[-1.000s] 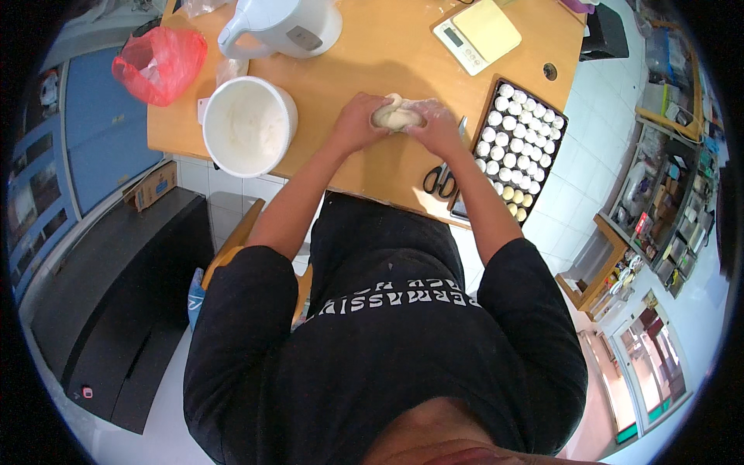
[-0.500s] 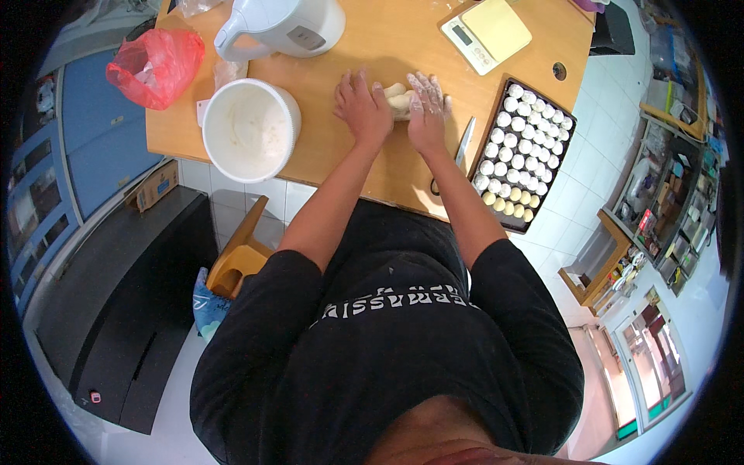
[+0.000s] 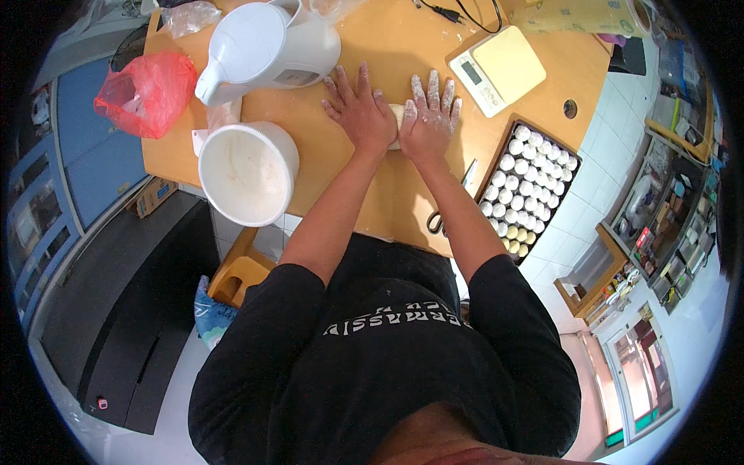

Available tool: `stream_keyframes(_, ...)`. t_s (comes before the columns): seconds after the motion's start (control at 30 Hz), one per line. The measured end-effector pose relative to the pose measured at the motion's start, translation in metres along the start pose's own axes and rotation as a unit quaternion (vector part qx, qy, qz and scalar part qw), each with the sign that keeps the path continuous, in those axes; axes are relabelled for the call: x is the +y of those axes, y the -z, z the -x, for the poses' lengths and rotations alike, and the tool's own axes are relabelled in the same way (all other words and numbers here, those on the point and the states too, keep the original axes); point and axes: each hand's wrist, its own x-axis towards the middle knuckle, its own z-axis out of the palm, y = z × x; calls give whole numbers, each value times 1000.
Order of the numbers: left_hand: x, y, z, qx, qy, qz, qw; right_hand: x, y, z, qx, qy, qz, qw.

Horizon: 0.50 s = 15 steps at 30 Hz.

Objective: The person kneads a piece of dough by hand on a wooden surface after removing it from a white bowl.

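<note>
Pale dough (image 3: 397,118) lies on the wooden table, pressed under the heels of both my hands; only a small strip shows between them. My left hand (image 3: 362,116) is open, its fingers stretched forward and spread over the tabletop. Beside it, my right hand (image 3: 428,124) is also open with fingers apart, dusted with white flour. Most of the dough is hidden beneath the palms. To the right of my right forearm lies a pair of scissors (image 3: 435,223) with dark handles, partly covered by the arm.
A dark tray (image 3: 496,172) of round white and yellowish balls stands right, below a yellow-topped kitchen scale (image 3: 508,66). At left are a white tub (image 3: 290,159), a white electric kettle (image 3: 246,45) and a red plastic bag (image 3: 147,93). A power cord (image 3: 446,13) lies at the far edge.
My hands have gone from curling around the folded dough to pressing on it with fingers stretched out, and less dough shows. The view has shifted, and more of the table's far side is visible.
</note>
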Motion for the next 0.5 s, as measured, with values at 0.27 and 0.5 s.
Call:
stream_keyframes(0.27, 7, -1, -25, 4, -7, 44, 999, 3, 1, -33, 18, 23, -14, 999)
stream_keyframes(0.5, 2, 5, -30, 1, -49, 139, 989, 20, 12, -44, -109, 35, -115, 987)
